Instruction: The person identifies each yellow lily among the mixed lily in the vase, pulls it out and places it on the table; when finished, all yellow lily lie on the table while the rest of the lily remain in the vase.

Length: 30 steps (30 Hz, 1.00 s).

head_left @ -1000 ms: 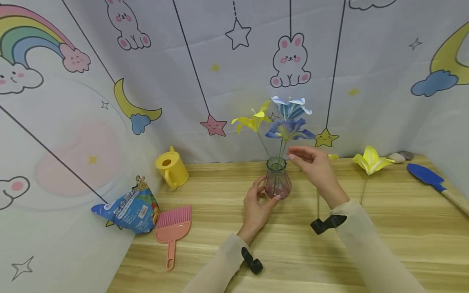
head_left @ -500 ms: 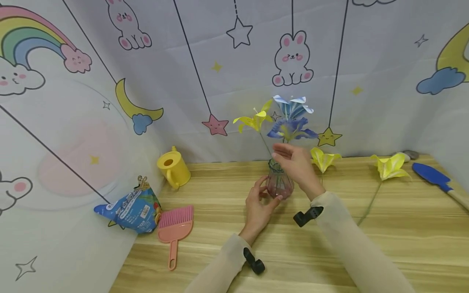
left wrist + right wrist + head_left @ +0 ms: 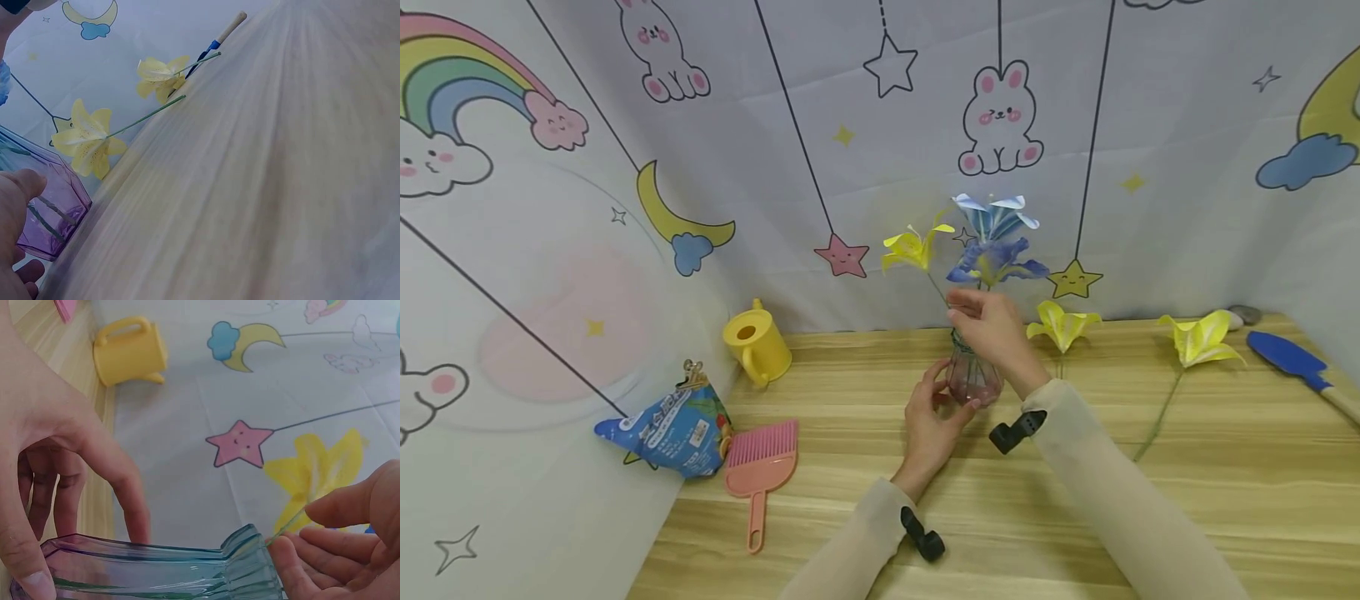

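Note:
My left hand (image 3: 929,427) grips the lower body of a faceted glass vase (image 3: 973,385), purple below and greenish at the neck, which stands upright on the table. Over its rim, my right hand (image 3: 998,333) pinches the thin green stem (image 3: 289,526) of an artificial yellow lily (image 3: 910,250), whose bloom leans left. The stem enters the vase mouth in the right wrist view. A pale blue lily (image 3: 992,218) and a blue-purple iris (image 3: 992,263) also stand in the vase. My right hand hides part of the vase neck in the head view.
Two more yellow lilies (image 3: 1062,325) lie to the right, one farther over (image 3: 1204,340). Beyond them are stones (image 3: 1246,315) and a blue trowel (image 3: 1288,354). At left are a yellow watering can (image 3: 758,346), a blue bag (image 3: 677,437) and a pink brush (image 3: 760,471).
My right hand has moved left from beside the vase to the yellow lily's stem over the rim, and the bloom has shifted slightly. My left hand keeps its hold on the vase.

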Available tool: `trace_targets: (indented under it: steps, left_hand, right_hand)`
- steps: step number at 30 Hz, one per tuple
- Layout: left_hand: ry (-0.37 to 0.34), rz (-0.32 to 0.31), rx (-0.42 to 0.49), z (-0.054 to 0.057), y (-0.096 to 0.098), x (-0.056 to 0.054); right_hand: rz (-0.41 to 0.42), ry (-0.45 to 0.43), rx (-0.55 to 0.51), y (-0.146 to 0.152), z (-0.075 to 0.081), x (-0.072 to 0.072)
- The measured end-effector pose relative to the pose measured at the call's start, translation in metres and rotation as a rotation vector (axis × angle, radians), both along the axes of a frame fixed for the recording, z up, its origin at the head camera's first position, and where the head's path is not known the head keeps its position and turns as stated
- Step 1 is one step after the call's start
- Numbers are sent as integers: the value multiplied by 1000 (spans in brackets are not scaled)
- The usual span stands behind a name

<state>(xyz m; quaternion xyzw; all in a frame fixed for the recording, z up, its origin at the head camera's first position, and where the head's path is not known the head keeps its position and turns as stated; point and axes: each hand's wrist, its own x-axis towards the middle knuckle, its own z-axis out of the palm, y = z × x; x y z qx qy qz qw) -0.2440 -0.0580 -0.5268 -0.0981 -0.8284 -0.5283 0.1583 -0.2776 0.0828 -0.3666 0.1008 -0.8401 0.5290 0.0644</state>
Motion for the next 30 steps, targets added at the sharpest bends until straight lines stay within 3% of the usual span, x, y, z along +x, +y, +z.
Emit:
trace_targets:
  steps: [16, 23, 30]
  left_hand:
    - [-5, -13, 10, 2, -1, 1]
    - [-3, -11, 8, 3, -1, 1]
    - [12, 1, -3, 2, -1, 1]
  right_hand:
    - [-96, 113, -23, -13, -15, -11]
    - [-104, 170, -59, -14, -8, -8]
    - [-97, 260, -126, -18, 10, -4]
